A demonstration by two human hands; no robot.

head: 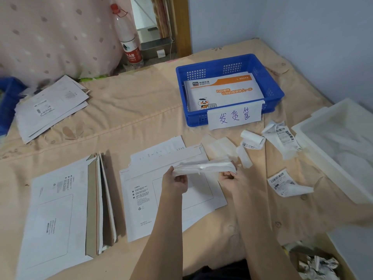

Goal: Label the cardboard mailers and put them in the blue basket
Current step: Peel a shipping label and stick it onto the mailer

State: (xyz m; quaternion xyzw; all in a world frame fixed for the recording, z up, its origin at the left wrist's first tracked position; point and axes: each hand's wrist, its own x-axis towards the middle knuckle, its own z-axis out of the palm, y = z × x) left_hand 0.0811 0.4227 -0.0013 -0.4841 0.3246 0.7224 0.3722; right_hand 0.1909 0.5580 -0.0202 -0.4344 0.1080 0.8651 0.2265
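Note:
A white cardboard mailer [145, 199] lies flat in front of me on the peach bedspread, with a second one partly under it. Above it I hold a white label strip [203, 167] stretched sideways: my left hand [176, 183] pinches its left end and my right hand [230, 177] pinches its right end. The blue basket [268, 85] stands farther back on the right, with a handwritten paper sign on its front and orange-and-white mailers [224, 91] lying inside.
A stack of open mailers [66, 211] lies at my left, and another pile [50, 108] at the far left. Loose labels and backing scraps [280, 138] lie right of centre. A white plastic bin [339, 150] stands at the right, a water bottle [129, 41] at the back.

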